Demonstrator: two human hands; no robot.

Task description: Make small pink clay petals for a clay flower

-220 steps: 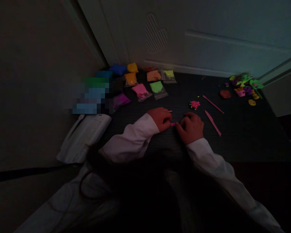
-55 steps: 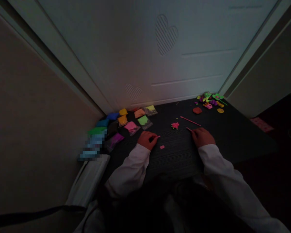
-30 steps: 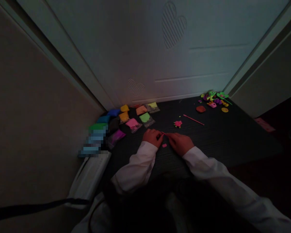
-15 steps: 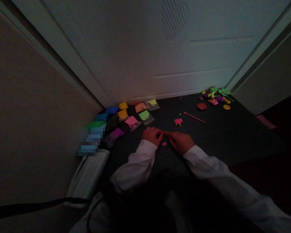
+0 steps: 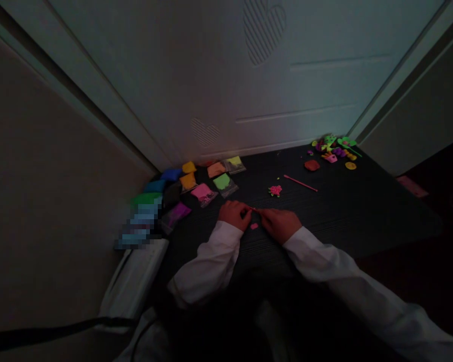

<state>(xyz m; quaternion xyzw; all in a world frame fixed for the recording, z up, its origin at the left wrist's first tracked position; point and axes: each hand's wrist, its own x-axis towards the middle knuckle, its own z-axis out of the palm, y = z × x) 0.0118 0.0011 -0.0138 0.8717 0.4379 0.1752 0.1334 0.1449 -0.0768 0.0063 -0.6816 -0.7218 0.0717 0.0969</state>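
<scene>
Left hand: thumb and index finger pinched together, gripping a thin pink strip. Right hand: fingers closed on a slim pink tool, mostly covered by the fingers; its tip points at the left fingertips. Whether tip and strip touch: cannot tell.

Both hands rest at the middle of the dark worktop. A small flat pink piece lies on it just on the near-edge side of the gap between the hands.

Toward the far edge from the right hand: a pink clay cluster with green bits, a yellow-green crumb, and a pink modelling stick lying slantwise. Nearer the far right corner: a dark red clay lump, a yellow disc and a pile of coloured clay figures, a green flower at its right side.

Far left corner: small bags of clay, among them pink, light green, orange, purple and blue.

Left edge: a light blue packet, pixelated, any print unreadable; next to it a white pack, surface too dim to read.
</scene>
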